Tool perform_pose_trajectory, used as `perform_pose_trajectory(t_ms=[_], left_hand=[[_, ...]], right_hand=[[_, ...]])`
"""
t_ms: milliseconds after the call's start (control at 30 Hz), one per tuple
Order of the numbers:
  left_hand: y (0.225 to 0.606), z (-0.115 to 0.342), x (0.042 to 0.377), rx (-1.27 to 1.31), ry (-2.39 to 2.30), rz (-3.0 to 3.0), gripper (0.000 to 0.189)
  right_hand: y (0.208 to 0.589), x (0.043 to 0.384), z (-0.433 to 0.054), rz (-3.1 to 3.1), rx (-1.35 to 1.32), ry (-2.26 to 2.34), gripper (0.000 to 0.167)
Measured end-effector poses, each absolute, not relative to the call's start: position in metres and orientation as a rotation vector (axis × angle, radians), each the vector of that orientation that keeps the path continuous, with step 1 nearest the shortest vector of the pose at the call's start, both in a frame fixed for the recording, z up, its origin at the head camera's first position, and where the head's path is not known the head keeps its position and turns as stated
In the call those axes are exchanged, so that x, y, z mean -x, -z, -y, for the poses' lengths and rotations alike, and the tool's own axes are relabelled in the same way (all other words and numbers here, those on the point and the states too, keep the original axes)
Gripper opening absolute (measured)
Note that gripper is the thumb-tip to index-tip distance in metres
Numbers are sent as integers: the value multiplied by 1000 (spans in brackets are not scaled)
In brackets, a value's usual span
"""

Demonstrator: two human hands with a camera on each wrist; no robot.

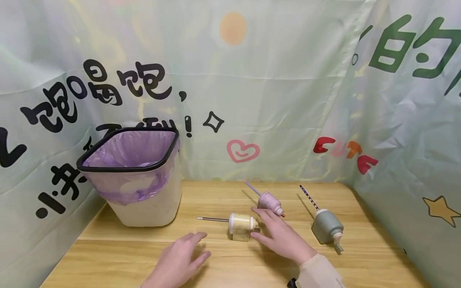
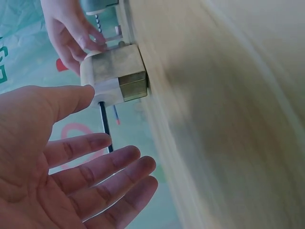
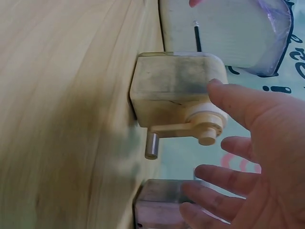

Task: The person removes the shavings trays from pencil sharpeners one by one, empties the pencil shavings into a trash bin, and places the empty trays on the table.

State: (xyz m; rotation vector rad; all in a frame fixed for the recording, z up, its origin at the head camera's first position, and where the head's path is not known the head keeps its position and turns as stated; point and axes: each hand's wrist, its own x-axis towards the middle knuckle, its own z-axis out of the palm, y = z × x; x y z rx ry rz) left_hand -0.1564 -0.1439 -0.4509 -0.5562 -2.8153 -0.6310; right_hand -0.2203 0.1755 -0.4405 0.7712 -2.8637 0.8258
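Note:
A cream hand-crank pencil sharpener (image 1: 240, 226) with a clear shavings box lies in the middle of the wooden table, a dark pencil (image 1: 213, 219) sticking out of its left side. My left hand (image 1: 180, 256) hovers in front and to the left, palm towards it, fingers spread and holding nothing. Over at the crank side is my right hand (image 1: 284, 236), fingers loosely extended, its thumb tip overlapping the sharpener's edge in the right wrist view. The crank handle (image 3: 174, 130) points down towards the table. Behind my right fingers lies a pink sharpener (image 1: 268, 201) with a purple pencil (image 1: 253, 187).
A grey-green sharpener (image 1: 325, 227) holding a patterned pencil (image 1: 309, 197) lies at the right. At the back left stands a white bin (image 1: 153, 212) lined with a purple bag (image 1: 144, 146). Printed cloth (image 1: 281, 100) hangs around the table (image 1: 119, 256).

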Motion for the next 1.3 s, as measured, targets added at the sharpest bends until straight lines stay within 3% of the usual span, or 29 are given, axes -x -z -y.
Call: perform_pose_trajectory(t_ms=[767,1300], left_hand=[[456,140,156,582,662,2883,47],[460,140,159,591,690,2855,48]], right_hand=[[459,235,-159,2861,-795,-861,71],[463,240,-155,2827,-871,-917,58]])
